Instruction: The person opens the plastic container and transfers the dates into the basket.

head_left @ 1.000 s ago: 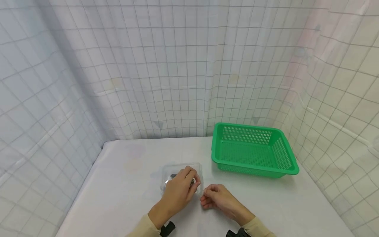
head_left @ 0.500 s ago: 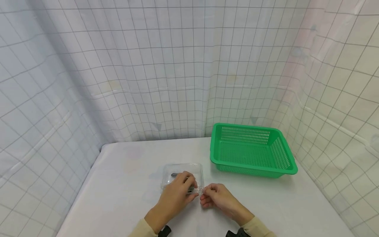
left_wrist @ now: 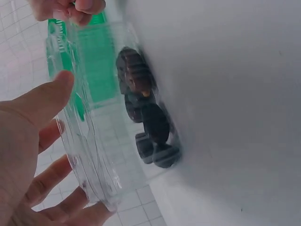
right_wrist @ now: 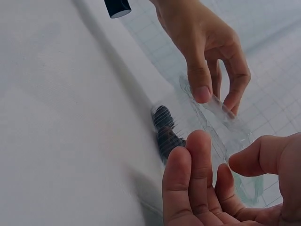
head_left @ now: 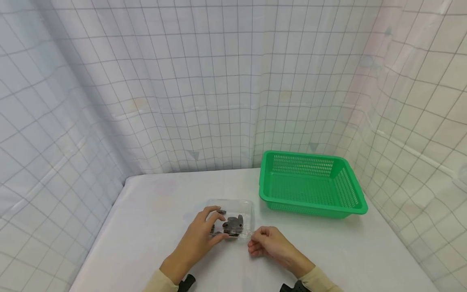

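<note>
White hangings with a thin grey grid close in three sides: a rippled back curtain [head_left: 189, 81], a bluish left curtain [head_left: 43, 134] and a creamier right curtain [head_left: 419, 134] — faintly pink near the far corner. Between them stands a white-covered table [head_left: 153, 219] — its light soft, its shadows pale.

We see soft light in the head view, dimmer wrist views, pale glints on the clear box [left_wrist: 101, 165] and slightly blurred dark pieces [left_wrist: 156, 123].
</note>
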The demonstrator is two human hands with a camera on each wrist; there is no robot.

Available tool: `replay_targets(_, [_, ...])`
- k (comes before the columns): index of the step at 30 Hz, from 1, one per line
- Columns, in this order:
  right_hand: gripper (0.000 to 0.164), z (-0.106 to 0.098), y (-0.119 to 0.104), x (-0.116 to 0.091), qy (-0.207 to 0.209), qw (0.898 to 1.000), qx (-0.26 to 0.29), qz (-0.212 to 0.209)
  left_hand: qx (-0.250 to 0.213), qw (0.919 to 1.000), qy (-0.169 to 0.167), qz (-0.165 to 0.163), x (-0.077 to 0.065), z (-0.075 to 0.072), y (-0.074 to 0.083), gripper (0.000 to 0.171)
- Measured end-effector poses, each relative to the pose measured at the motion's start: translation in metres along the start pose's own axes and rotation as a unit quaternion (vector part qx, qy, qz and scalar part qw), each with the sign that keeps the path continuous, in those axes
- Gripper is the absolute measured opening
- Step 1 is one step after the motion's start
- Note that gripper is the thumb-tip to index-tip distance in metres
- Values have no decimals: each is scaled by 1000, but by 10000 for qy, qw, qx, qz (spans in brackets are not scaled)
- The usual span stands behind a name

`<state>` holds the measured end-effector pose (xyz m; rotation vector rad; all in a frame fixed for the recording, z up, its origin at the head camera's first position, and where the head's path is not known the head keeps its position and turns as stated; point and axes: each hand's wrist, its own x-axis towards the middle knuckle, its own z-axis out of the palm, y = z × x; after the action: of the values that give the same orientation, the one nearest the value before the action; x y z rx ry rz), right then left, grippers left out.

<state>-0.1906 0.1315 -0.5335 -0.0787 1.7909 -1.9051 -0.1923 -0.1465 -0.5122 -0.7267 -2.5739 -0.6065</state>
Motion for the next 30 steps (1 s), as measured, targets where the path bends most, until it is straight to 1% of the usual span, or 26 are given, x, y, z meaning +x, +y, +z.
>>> replay_targets(2, [14,0,0,0,21,10000,-10,9,150,9999,20,21,-1,-1,-2,50])
replay_targets(5, [15,1,1,0,94,9999,-23,-43,499,9985,78,224,0,-2,-4,53])
replay_targets(8, [15,2,2,0,206,9997,-68,-104,894,9946,206,490,-1,-2,-4,53])
replay_targets(10, [15,2,3,1,268,9995,-110,-136,1119,9914,293,608,-2,-1,-5,53])
replay_targets(12, [16,3,2,2,320,9993,-140,-156,1290,9888,347,661,-2,0,-5,53])
replay_targets(15, [19,5,0,4,407,9988,-176,-200,1423,9872,335,634,-1,1,-4,52])
replay_targets(19, [23,6,-4,6,563,9978,-283,-228,1422,9871,292,670,-1,0,-4,52])
replay_targets(24, [24,4,-4,4,647,9966,-459,-208,1279,9872,290,905,-4,-1,-5,50])
replay_targets(27, [24,1,-3,3,636,9965,-505,-191,1202,9860,342,1105,-5,-2,-5,50])
replay_targets(30, [21,-1,-3,2,493,9971,-556,-178,1188,9841,409,1258,-6,-1,-4,52])
